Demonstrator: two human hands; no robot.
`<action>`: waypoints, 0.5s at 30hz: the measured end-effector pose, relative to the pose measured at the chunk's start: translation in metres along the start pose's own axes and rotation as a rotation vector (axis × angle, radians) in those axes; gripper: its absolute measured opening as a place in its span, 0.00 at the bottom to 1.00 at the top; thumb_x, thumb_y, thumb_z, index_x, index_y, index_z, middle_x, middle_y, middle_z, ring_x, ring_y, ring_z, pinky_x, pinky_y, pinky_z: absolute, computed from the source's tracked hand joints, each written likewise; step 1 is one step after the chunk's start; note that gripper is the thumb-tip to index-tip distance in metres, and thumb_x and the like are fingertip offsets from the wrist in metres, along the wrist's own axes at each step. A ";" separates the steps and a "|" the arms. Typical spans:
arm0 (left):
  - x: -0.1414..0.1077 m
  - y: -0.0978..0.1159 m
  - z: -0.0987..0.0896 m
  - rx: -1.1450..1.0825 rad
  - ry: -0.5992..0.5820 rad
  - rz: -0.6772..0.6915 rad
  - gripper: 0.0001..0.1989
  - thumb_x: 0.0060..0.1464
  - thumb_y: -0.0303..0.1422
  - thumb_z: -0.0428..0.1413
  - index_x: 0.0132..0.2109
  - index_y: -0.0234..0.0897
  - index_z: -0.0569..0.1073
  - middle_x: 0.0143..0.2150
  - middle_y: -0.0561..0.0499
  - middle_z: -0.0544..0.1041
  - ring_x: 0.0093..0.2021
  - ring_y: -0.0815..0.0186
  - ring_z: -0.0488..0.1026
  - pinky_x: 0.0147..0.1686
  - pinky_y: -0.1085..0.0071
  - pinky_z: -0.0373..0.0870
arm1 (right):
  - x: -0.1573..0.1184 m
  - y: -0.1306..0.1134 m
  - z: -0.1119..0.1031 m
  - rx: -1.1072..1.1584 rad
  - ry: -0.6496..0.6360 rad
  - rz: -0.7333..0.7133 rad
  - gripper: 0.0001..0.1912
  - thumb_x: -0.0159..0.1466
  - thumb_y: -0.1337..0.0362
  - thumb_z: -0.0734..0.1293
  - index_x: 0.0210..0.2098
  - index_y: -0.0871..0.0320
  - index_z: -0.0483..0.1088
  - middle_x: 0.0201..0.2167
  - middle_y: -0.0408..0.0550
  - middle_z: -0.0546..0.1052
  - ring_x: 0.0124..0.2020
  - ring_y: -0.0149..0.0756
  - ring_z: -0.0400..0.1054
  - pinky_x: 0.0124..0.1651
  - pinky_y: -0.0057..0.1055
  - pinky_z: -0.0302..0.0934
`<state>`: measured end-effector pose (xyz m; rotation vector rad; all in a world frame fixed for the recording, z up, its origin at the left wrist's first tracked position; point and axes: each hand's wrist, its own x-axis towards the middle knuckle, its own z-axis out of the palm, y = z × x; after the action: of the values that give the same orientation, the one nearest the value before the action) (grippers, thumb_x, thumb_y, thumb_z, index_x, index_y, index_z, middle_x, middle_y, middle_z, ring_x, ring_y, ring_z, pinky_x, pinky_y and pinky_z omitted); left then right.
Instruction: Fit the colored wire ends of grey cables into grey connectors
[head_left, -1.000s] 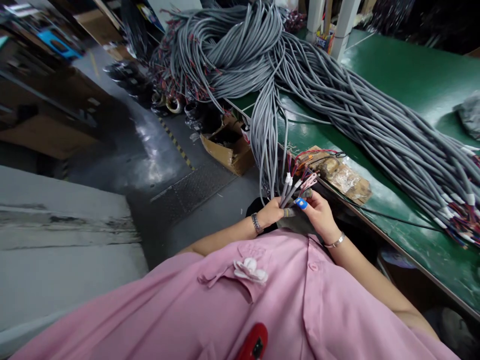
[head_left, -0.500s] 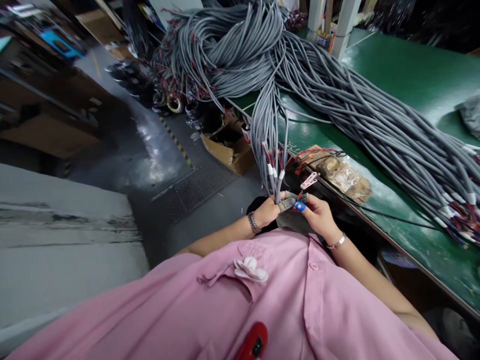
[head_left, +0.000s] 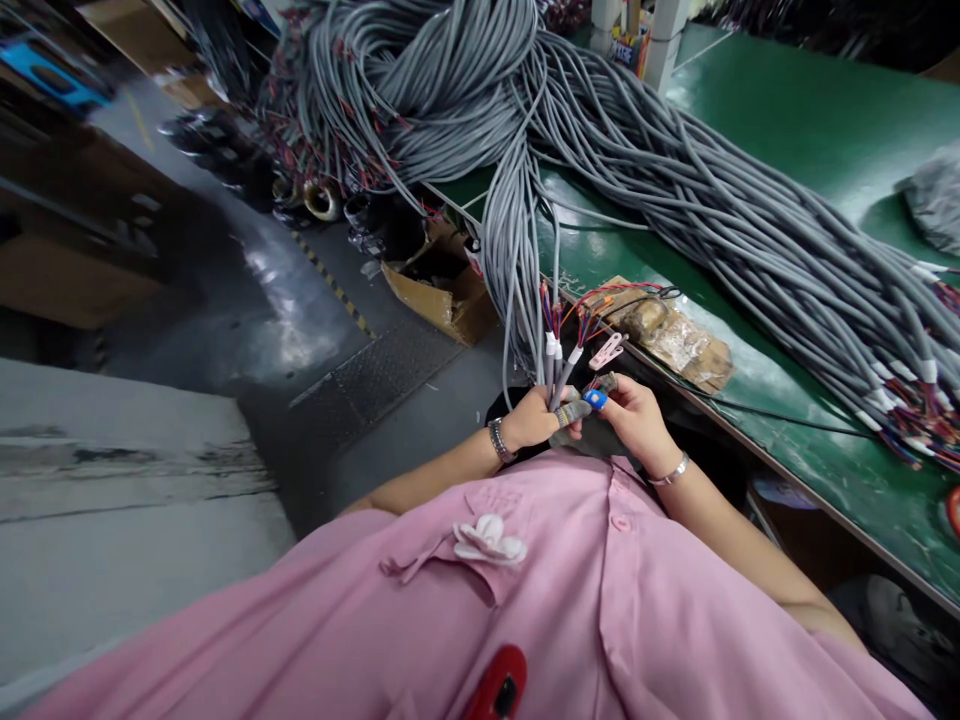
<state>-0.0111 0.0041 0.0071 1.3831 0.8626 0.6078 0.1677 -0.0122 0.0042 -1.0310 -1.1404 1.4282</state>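
Note:
My left hand (head_left: 534, 418) is closed round several grey cables (head_left: 559, 378), whose white-banded ends stand up above it with thin coloured wires (head_left: 553, 308) fanning out. Close beside it, my right hand (head_left: 636, 415) pinches thin wires (head_left: 598, 382) between thumb and fingers. A blue wrap covers the right thumb, and grey covers sit on some fingertips of both hands. Just above the right fingers is a pink clip (head_left: 607, 350) at the bench edge. The held cables hang down from a large heap of grey cables (head_left: 442, 110).
A long bundle of grey cables (head_left: 720, 210) lies across the green bench (head_left: 795, 110). Near its edge sits a wooden block wrapped in tape (head_left: 675, 345). An open cardboard box (head_left: 439, 290) stands on the floor, and a pale cabinet (head_left: 120, 480) is at my left.
The view has shifted slightly. One held cable end now leans right, apart from the others, its wires spread toward the clip. My hands remain close together.

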 end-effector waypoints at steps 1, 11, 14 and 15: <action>0.001 0.002 -0.001 -0.011 -0.016 -0.012 0.19 0.52 0.45 0.60 0.26 0.32 0.71 0.23 0.49 0.75 0.24 0.68 0.75 0.28 0.73 0.71 | 0.001 -0.001 0.000 0.009 -0.019 0.019 0.10 0.54 0.57 0.75 0.30 0.55 0.75 0.25 0.42 0.74 0.25 0.31 0.63 0.29 0.29 0.59; 0.007 0.005 0.006 -0.146 0.123 -0.135 0.18 0.46 0.43 0.64 0.29 0.32 0.70 0.20 0.52 0.73 0.17 0.70 0.71 0.19 0.75 0.69 | 0.008 0.005 0.000 0.044 0.086 0.107 0.11 0.51 0.58 0.76 0.29 0.57 0.74 0.23 0.40 0.72 0.23 0.27 0.60 0.26 0.26 0.55; 0.007 0.003 0.009 -0.224 0.199 -0.123 0.18 0.46 0.43 0.65 0.29 0.31 0.71 0.22 0.50 0.75 0.20 0.68 0.73 0.21 0.74 0.71 | 0.007 0.003 0.001 0.039 0.093 0.099 0.12 0.51 0.58 0.76 0.29 0.57 0.73 0.24 0.41 0.73 0.25 0.28 0.61 0.27 0.26 0.56; 0.007 0.002 0.010 -0.252 0.229 -0.119 0.18 0.45 0.43 0.65 0.30 0.31 0.71 0.23 0.49 0.76 0.21 0.68 0.74 0.23 0.73 0.72 | 0.007 0.003 0.001 0.044 0.104 0.101 0.12 0.51 0.58 0.76 0.29 0.57 0.73 0.24 0.41 0.73 0.25 0.28 0.62 0.27 0.26 0.56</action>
<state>0.0011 0.0047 0.0073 1.0406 1.0062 0.7652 0.1652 -0.0059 0.0011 -1.1319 -0.9901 1.4551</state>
